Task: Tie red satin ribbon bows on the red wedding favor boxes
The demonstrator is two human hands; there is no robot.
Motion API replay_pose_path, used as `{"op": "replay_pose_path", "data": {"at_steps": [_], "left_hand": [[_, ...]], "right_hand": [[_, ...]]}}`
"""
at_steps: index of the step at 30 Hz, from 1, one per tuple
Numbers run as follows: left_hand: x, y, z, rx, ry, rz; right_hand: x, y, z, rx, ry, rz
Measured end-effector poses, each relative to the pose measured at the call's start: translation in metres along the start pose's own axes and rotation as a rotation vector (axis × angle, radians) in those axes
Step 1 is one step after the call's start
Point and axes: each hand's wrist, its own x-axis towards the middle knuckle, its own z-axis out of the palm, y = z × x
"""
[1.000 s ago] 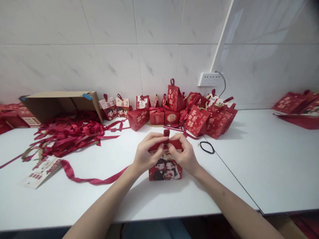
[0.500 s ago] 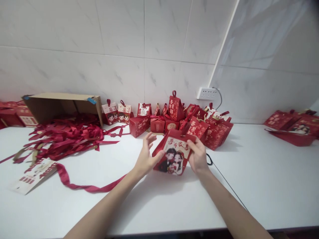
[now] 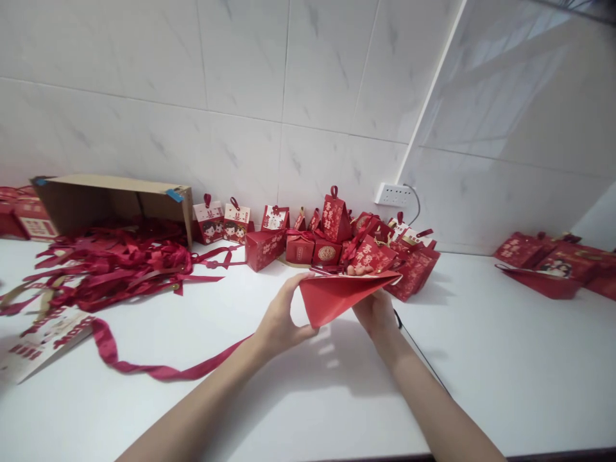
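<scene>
A red paper gift box (image 3: 337, 298) is held up above the white table, tipped so that a plain red triangular side faces me. My left hand (image 3: 279, 321) grips its left end, thumb at the lower corner and fingers along the upper edge. Around the far side of the box curl the fingers of my right hand (image 3: 378, 311); some fingertips show over its top edge. The printed face is turned away from me. Just behind the box stand several finished red gift boxes (image 3: 334, 218) with ribbon loops.
An open cardboard carton (image 3: 115, 183) spills red ribbons (image 3: 125, 256) at the left. A loose ribbon (image 3: 144, 370) and a flat printed card (image 3: 43, 340) lie nearer. More red boxes (image 3: 558, 256) sit at the right. A power strip (image 3: 392, 194) is on the wall; a black cord (image 3: 423, 356) crosses the table.
The box has been turned from its printed couple face to a plain red side. My left hand has closed onto its left end, and the right hand has moved under and behind it.
</scene>
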Motion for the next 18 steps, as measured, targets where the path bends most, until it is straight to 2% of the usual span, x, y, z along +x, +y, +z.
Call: {"op": "replay_pose_path", "data": {"at_steps": [2, 3, 6, 8, 10, 11, 13, 15, 18], "left_hand": [[0.002, 0.002, 0.0, -0.076, 0.02, -0.066], [0.004, 0.004, 0.001, -0.158, 0.048, -0.159], [0.012, 0.004, 0.001, -0.522, 0.17, -0.634], [0.017, 0.001, 0.001, -0.746, 0.206, -0.977], [0.021, -0.004, 0.0, -0.879, 0.219, -1.204], [0.022, -0.006, -0.001, -0.916, 0.233, -1.259], [0.023, -0.008, -0.004, -0.959, 0.291, -1.263], [0.023, -0.007, -0.007, -1.01, 0.315, -1.17], [0.025, -0.001, -0.013, -1.087, 0.242, -1.003]], "right_hand": [[-0.001, -0.001, 0.001, -0.045, 0.02, 0.006], [-0.002, -0.001, 0.003, -0.08, 0.04, 0.02], [-0.007, 0.0, 0.009, -0.185, 0.127, 0.055], [-0.012, 0.002, 0.015, -0.25, 0.157, 0.075], [-0.016, 0.005, 0.02, -0.288, 0.16, 0.14], [-0.017, 0.005, 0.022, -0.283, 0.177, 0.203], [-0.016, 0.005, 0.023, -0.23, 0.26, 0.337], [-0.012, 0.005, 0.02, -0.171, 0.339, 0.43], [-0.007, 0.007, 0.009, -0.159, 0.326, 0.489]]}}
